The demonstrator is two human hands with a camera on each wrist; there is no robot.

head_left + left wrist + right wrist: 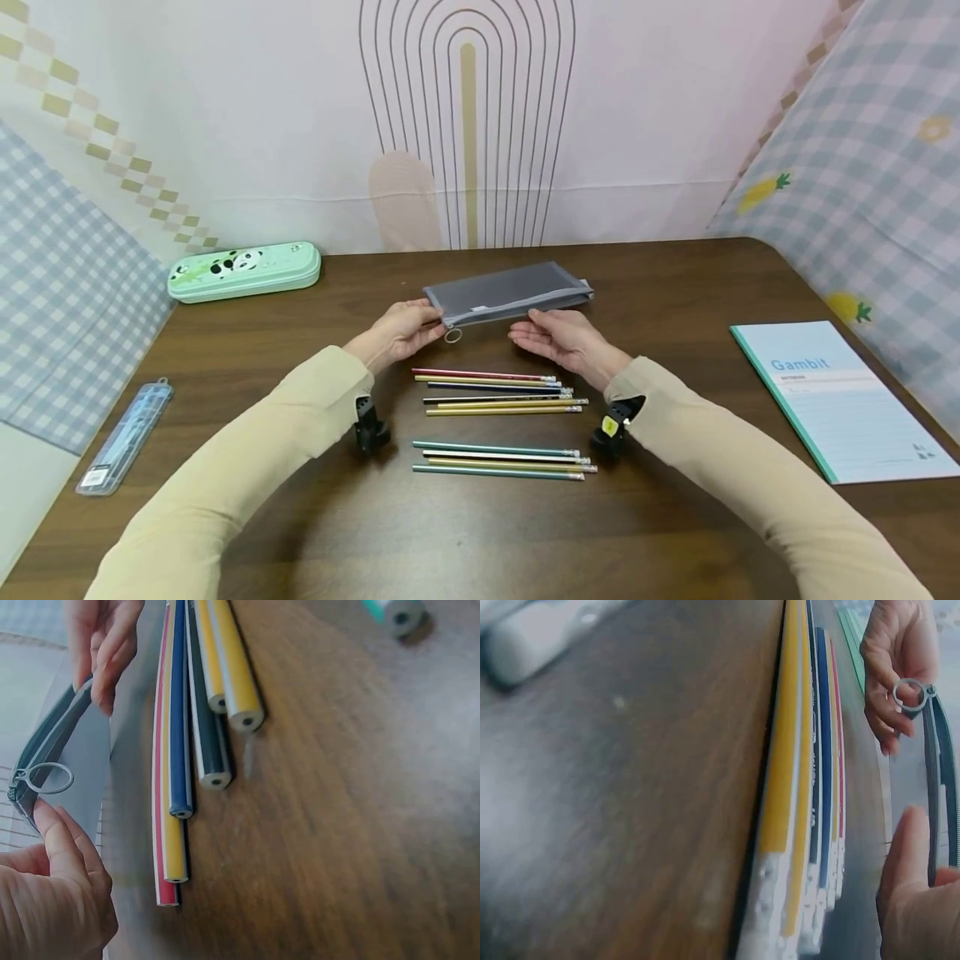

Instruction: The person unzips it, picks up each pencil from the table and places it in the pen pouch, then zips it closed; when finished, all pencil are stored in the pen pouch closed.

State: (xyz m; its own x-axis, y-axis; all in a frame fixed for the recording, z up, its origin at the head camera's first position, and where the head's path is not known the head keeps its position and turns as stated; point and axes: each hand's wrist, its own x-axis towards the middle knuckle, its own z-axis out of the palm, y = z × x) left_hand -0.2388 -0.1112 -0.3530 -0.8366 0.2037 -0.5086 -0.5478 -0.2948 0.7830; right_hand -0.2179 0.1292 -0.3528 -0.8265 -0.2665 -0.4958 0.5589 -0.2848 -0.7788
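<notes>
A grey see-through zip pouch (498,292) is at the back middle of the table, its zipper edge toward me. My left hand (402,332) pinches its left front corner, beside the zipper's ring pull (453,336). Along the front edge, right of the middle, my right hand (564,337) grips the pouch with the thumb on top and the fingers below. In the left wrist view both hands hold the same zipper edge, and the pouch looks flat. Closer to me lie two groups of pencils, the upper one with red, dark and yellow pencils (502,411), the lower with green ones (495,472).
A mint panda pencil case (270,268) stands at the back left. The slim clear plastic case (127,437) lies by the left edge. On the right is a pale blue notebook (847,408). Patterned cloth (300,125) hangs behind the table and at both sides.
</notes>
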